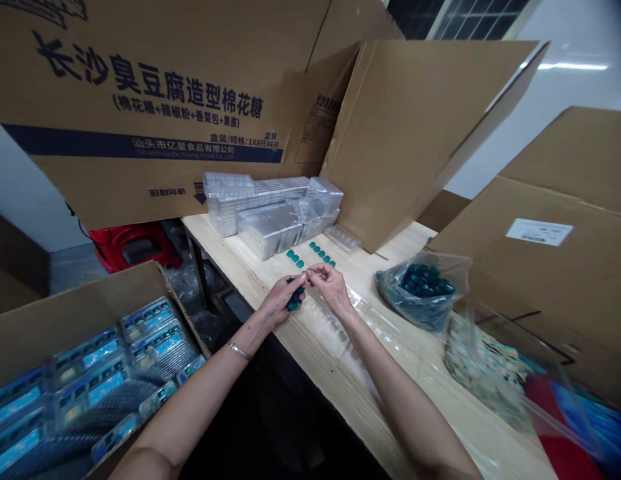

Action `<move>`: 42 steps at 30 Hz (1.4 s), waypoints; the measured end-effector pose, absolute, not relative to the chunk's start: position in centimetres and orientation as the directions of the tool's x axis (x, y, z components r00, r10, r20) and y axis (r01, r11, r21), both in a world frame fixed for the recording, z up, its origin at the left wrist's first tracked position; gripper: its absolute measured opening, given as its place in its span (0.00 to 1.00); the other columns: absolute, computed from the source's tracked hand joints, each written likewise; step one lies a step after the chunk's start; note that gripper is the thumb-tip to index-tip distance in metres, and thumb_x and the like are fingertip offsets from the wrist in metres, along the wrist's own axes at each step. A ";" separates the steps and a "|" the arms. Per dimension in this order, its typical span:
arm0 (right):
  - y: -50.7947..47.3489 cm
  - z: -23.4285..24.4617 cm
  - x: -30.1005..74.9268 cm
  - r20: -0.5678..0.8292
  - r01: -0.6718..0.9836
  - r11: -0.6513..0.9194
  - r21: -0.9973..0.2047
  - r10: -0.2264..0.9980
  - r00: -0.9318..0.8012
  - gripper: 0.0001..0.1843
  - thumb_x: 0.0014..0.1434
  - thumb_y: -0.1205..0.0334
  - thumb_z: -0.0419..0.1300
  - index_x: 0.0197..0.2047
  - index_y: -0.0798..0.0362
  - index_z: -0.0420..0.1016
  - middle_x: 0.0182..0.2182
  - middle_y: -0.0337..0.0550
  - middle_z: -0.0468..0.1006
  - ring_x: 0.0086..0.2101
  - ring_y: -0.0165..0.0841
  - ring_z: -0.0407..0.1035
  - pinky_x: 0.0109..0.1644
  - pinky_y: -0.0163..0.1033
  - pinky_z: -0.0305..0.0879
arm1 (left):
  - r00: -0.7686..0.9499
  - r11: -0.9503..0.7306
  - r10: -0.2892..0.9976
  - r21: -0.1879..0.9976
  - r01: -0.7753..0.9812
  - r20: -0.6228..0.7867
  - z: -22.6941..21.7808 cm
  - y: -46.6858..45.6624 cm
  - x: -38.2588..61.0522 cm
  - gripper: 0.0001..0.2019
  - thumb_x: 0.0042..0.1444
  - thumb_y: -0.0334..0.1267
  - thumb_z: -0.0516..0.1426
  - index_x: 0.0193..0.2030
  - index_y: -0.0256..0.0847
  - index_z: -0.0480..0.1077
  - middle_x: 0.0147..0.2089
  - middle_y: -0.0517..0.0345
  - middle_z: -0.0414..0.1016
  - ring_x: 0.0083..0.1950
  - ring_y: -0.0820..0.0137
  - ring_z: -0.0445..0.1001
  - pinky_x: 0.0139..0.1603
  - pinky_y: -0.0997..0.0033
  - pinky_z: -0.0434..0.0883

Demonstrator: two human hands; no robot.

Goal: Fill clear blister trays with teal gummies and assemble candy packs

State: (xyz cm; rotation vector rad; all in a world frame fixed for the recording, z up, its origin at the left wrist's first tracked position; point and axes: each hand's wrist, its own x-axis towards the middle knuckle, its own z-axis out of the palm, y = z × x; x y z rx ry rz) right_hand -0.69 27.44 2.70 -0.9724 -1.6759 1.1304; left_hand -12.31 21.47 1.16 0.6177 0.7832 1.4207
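My left hand (279, 299) is closed around several dark teal pieces (295, 299), small and glossy, over the table's front edge. Close by, my right hand (332, 287) has thumb and finger pinched together at the left fingertips. Whatever sits in that pinch is too small to make out. Just beyond the hands lie two short rows of green-teal pieces, a left row (295, 259) and a right row (322, 254). Clear plastic trays (335, 327) with moulded hollows spread under and beside my right forearm.
Stacked clear plastic trays (275, 227) stand at the table's back. To the right are a clear bag (390, 293) of dark teal pieces and another bag (485, 360) of patterned pieces. A carton (90, 307) of packed blue boxes is at left. Tall cardboard (415, 127) walls the back.
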 end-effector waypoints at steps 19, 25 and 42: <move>26.9 2.3 0.8 0.107 0.069 0.156 -0.985 0.879 -0.464 0.18 0.49 0.55 0.62 0.43 0.52 0.73 0.29 0.39 0.73 0.27 0.27 0.67 0.35 0.36 0.66 | 0.130 0.211 0.976 0.632 -0.746 -0.173 0.0 21.6 -13.3 0.15 0.41 0.39 0.65 0.31 0.37 0.65 0.25 0.66 0.62 0.19 0.83 0.61 0.13 0.85 0.53; 27.1 2.8 1.2 0.362 0.237 0.592 -0.771 0.712 -0.602 0.12 0.53 0.56 0.60 0.40 0.50 0.77 0.38 0.45 0.72 0.34 0.30 0.68 0.40 0.37 0.66 | 0.052 0.172 0.982 0.753 -0.636 -0.180 -0.6 21.6 -13.6 0.16 0.40 0.42 0.65 0.31 0.38 0.64 0.22 0.67 0.60 0.18 0.82 0.61 0.13 0.84 0.51; 36.4 0.0 0.6 0.403 0.492 0.751 -0.441 0.655 -0.639 0.07 0.52 0.66 0.59 0.35 0.54 0.77 0.31 0.46 0.75 0.33 0.33 0.68 0.40 0.39 0.63 | 0.149 0.257 0.962 0.581 -0.773 -0.227 0.2 19.6 -15.6 0.12 0.45 0.37 0.63 0.31 0.36 0.64 0.29 0.63 0.64 0.19 0.84 0.59 0.11 0.85 0.51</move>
